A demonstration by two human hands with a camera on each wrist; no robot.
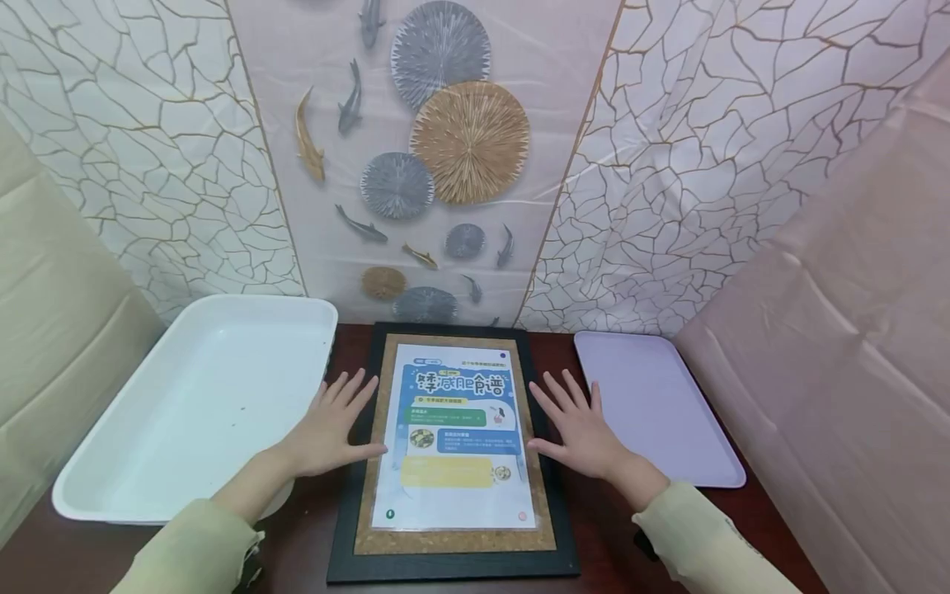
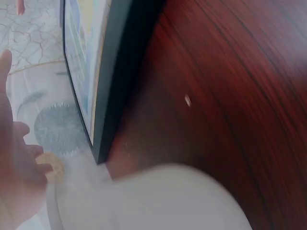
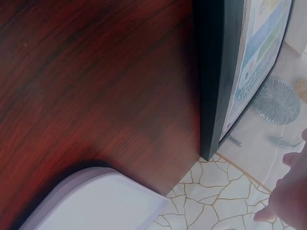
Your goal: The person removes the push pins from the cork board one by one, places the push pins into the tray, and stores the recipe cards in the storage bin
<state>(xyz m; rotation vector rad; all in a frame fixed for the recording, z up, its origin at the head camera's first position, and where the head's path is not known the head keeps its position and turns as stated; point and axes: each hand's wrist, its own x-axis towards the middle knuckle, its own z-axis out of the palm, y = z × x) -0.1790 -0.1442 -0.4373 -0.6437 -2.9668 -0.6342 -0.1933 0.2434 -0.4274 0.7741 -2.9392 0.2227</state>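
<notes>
A black picture frame point(image 1: 453, 568) with a cork backing point(image 1: 454, 542) lies flat in the middle of the table. On the cork is a printed sheet point(image 1: 460, 505) with blue, green and yellow blocks and Chinese lettering. My left hand point(image 1: 326, 431), fingers spread, is over the frame's left side, its thumb reaching across the border. Opposite it, my right hand point(image 1: 582, 433) spreads its fingers at the frame's right side. Neither hand holds anything; whether they touch the frame I cannot tell. Both wrist views show the frame's dark edge and part of each hand point(image 2: 21, 167).
A deep white tray point(image 1: 200, 412) stands on the left, partly beneath my left forearm. To the right lies a shallow pale purple tray point(image 1: 656, 404). The table point(image 3: 110, 96) is dark red wood. Patterned sheeting point(image 1: 660, 148) closes off the back, with beige padded sides.
</notes>
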